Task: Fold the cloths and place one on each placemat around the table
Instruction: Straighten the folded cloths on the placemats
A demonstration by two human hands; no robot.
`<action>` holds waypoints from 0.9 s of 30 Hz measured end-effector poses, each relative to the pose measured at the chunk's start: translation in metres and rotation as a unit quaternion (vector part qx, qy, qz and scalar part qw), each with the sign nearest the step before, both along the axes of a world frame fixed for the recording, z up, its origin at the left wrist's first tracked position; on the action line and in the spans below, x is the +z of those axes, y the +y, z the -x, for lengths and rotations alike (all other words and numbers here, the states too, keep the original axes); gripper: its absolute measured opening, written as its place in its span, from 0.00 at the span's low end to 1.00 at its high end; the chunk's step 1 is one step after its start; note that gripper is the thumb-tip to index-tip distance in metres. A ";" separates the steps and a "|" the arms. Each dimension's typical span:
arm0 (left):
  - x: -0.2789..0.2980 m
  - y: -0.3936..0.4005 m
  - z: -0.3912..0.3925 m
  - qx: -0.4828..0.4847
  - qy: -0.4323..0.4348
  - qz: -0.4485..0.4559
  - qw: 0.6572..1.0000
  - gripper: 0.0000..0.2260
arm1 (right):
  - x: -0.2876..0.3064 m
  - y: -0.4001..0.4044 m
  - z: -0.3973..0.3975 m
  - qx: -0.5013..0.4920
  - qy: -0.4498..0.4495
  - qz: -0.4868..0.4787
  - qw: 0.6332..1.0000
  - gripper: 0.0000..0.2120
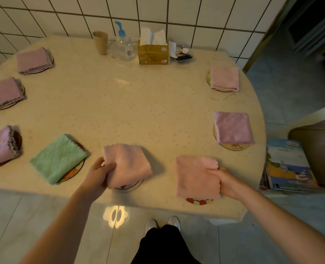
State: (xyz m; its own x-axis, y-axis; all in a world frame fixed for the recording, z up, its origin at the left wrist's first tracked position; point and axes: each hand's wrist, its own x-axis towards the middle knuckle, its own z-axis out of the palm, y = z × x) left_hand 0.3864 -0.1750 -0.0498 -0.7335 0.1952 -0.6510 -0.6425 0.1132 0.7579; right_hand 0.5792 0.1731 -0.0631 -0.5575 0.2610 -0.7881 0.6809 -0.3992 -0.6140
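Note:
My left hand (98,175) grips the left edge of a folded pink cloth (128,164) that hangs over a round placemat (131,185) at the table's front edge. My right hand (227,182) pinches the right edge of a second folded pink cloth (195,177), which covers most of another placemat (199,201). A folded green cloth (57,159) lies on the placemat (73,173) to the left. Folded pink and mauve cloths lie on placemats along the left side (2,93) and the right side (233,128).
At the back of the cream table (129,103) stand a brown cup (100,41), a clear pump bottle (123,44), a yellow tissue box (153,52) and small items (182,53). A stack of books (287,166) sits on a chair at the right.

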 end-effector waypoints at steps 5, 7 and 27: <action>-0.016 -0.011 0.019 -0.100 0.038 0.204 0.973 0.12 | -0.014 -0.007 -0.017 -0.022 0.007 0.008 1.000 0.16; -0.019 -0.014 0.023 -0.104 0.034 0.224 0.968 0.11 | -0.012 -0.005 -0.015 -0.007 0.023 -0.002 1.000 0.15; -0.021 -0.005 0.025 -0.120 0.114 0.313 0.935 0.10 | 0.003 -0.002 -0.017 0.127 -0.079 -0.220 0.964 0.03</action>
State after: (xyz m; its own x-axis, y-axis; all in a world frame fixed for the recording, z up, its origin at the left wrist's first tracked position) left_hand 0.3617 -0.1797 -0.0711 -0.8509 0.0051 -0.5253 -0.3715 0.7011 0.6086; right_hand 0.5958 0.1708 -0.0605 -0.5296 0.4612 -0.7119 0.8210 0.0678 -0.5668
